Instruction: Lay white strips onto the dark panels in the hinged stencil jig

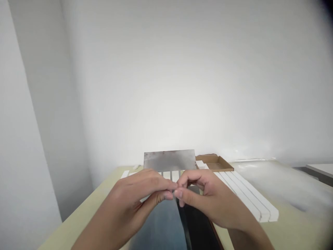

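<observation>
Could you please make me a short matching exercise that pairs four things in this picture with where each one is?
Things:
1 the left hand
2 the metal plate
3 the cardboard tray
4 the white strips

Places:
A lying side by side, right of the hands
B at the far side of the table, right of the plate
C fingertips meeting those of the right hand
D straight beyond the hands

Pairs: 1-C, 2-D, 3-B, 4-A

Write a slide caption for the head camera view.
Left hand and right hand meet over white strips near a metal sheet.
</observation>
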### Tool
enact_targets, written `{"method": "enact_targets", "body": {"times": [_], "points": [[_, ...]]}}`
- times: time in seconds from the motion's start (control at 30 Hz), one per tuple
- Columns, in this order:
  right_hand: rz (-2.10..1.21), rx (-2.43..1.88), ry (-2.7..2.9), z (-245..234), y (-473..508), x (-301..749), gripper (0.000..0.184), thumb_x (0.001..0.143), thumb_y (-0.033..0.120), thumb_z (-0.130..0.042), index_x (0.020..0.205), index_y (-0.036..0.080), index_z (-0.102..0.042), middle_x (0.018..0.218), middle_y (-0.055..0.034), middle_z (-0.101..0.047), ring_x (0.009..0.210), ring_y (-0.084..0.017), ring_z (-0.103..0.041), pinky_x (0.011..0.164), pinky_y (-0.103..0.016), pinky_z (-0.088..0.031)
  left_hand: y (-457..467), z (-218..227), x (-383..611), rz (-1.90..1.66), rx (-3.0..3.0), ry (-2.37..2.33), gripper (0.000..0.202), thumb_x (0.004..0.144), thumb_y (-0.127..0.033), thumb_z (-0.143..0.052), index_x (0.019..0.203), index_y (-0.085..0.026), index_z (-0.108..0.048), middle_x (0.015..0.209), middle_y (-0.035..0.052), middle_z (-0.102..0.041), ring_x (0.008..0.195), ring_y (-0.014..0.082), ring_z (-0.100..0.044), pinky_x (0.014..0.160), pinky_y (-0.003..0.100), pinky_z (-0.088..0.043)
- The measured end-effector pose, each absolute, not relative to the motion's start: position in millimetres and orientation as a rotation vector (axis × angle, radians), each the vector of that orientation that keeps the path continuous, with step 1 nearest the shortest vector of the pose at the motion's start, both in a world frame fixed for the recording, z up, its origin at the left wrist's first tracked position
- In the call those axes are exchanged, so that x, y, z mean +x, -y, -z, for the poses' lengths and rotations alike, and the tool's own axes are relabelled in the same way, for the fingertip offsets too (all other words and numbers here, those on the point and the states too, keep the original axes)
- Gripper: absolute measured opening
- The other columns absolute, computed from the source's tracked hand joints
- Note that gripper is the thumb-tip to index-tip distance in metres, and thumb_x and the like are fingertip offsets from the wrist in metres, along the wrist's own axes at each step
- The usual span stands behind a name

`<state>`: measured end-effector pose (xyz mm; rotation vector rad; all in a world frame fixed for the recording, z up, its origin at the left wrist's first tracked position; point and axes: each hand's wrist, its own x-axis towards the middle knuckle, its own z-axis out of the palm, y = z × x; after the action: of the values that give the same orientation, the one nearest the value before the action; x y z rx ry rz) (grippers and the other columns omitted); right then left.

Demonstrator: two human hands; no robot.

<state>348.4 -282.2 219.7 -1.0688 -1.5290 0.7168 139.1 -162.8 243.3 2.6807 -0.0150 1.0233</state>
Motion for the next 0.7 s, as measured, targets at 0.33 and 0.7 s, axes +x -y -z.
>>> {"method": "enact_targets", "body": {"times": [0.33, 0.7], "points": [[-0.838, -0.973, 1.502, -216.3, 282.3, 349.4, 0.02, 0.094, 0.036, -0.081, 0.09, 0.018, -0.074, 0.078, -0.0002, -0.074, 0.08, -0.015, -0.066, 0.082, -0.031, -0.049, 162.4, -239.5, 139.8, -1.043, 2.692, 0.189, 0.034, 0.103, -0.001, -0.056, 0.12, -0.028, -0.067, 0.097, -0.0021, -0.072, 0.087, 0.0108, -0.066, 0.077, 0.021, -0.05], [-1.055, -0.683, 1.468, -214.2, 274.6, 350.8, 0.023, 0.093, 0.036, -0.082, 0.089, 0.014, -0.075, 0.068, 0.0005, -0.07, 0.064, -0.01, -0.062, 0.069, -0.025, -0.049, 169.6, -246.0, 136.0, -1.119, 2.682, 0.35, 0.043, 0.098, 0.006, -0.055, 0.122, -0.028, -0.068, 0.102, 0.0024, -0.073, 0.086, 0.0146, -0.067, 0.076, 0.027, -0.053]]}}
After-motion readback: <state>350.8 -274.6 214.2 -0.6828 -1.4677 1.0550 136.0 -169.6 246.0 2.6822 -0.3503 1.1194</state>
